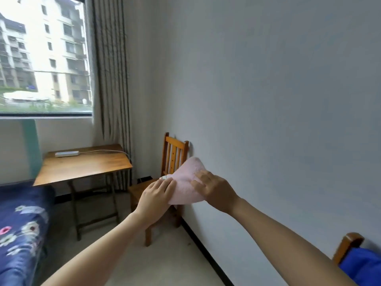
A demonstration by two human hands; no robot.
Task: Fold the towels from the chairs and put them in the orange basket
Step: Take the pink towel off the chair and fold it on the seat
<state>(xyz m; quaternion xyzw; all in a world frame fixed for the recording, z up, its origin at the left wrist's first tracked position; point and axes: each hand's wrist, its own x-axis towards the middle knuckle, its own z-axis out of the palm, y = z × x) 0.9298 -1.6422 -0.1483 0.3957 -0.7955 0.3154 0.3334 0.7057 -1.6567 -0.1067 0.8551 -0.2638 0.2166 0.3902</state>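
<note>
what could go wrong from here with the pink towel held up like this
1. The pink towel is held in the air between the left hand and right hand, with nothing flat under it, so the fold may slip or end up uneven.
2. The orange basket is out of view; a loose bundle might open on the way there.
3. The blue towel on the near chair could get missed.

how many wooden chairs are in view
2: the far chair stands against the wall behind the pink towel; the near chair is at the bottom right edge, mostly cut off. Others may be out of frame.
</note>
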